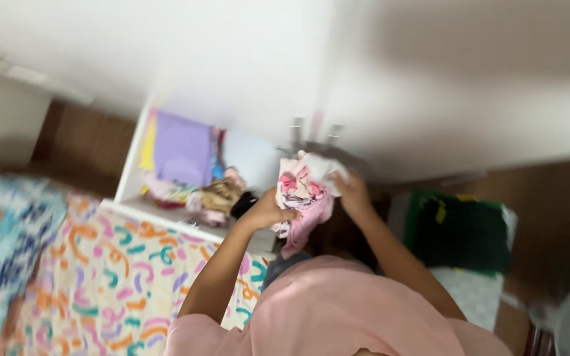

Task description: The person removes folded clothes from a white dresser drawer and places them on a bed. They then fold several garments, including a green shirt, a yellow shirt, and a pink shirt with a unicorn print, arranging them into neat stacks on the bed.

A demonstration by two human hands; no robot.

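The frame is motion-blurred. Both my hands hold up a small bundle of pink and white patterned cloth [303,192] in front of me. My left hand [266,212] grips its lower left side, fingers closed on the fabric. My right hand [349,191] holds its upper right edge. The cloth hangs over an open white drawer [133,170] filled with folded clothes, among them a purple piece [183,148] and several small pink and tan items.
A bed with a white cover printed in colourful squiggles [110,273] lies at lower left, with blue patterned fabric [8,231] on it. A green bag or box [460,231] sits on the wooden floor at right. White cabinet fronts [430,79] fill the top.
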